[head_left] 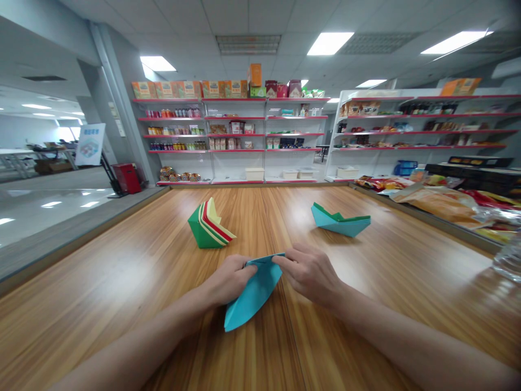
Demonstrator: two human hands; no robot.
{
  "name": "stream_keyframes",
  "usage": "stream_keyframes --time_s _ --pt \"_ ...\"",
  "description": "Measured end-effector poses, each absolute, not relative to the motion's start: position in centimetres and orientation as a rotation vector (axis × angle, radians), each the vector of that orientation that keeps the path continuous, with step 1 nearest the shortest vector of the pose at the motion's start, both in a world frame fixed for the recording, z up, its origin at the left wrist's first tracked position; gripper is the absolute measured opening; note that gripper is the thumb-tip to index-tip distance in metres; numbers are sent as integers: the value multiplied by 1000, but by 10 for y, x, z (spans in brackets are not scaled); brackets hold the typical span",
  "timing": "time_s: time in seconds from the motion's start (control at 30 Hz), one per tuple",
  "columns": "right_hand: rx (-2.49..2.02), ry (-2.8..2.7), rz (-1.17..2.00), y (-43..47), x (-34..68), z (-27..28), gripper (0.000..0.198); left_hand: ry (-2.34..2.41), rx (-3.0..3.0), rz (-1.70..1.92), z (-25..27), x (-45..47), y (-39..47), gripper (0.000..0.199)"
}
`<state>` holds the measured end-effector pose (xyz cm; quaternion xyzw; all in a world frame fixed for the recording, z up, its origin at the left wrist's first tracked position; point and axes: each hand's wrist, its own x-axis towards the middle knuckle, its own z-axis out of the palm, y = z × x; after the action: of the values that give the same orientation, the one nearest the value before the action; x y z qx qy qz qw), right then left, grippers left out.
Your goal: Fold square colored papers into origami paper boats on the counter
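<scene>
A folded piece of light-blue paper [255, 296] is held between both hands, just above the near middle of the table. My left hand [232, 279] grips its left side, thumb lying on the paper. At the upper right corner my right hand [310, 271] pinches the top edge, its fingers closed and partly hidden. Beyond my left hand stands a nested stack of folded paper boats [208, 225] in green, cream, red and yellow. A blue and green folded paper boat [342, 221] rests on the table beyond my right hand.
The wooden table [134, 282] has a raised edge. Packaged goods [439, 202] lie past its right edge, and a clear plastic item [508, 260] sits at the far right. Stocked shelves [236, 118] line the back. A red box [127, 178] and a sign [90, 144] stand at left.
</scene>
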<state>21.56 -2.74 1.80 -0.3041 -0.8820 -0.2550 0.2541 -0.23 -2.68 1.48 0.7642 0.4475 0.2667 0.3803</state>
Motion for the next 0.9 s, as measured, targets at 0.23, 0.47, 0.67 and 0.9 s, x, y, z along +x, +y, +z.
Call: stream_keyframes --time_s 0.23,0.47,0.67,0.9 --pt "-660 -2413 -668 -24 214 26 24 1120 1873 555 26 -10 -24 31" --pt "-733 -2459 -692 -27 208 26 24 1144 1941 493 28 -12 -21 32" --pt "-739 -2487 -719 -27 205 24 23 1187 2036 457 30 -7 -27 35" --pt "-715 -2355 -508 -21 207 17 20 1124 1953 480 28 -8 -25 38"
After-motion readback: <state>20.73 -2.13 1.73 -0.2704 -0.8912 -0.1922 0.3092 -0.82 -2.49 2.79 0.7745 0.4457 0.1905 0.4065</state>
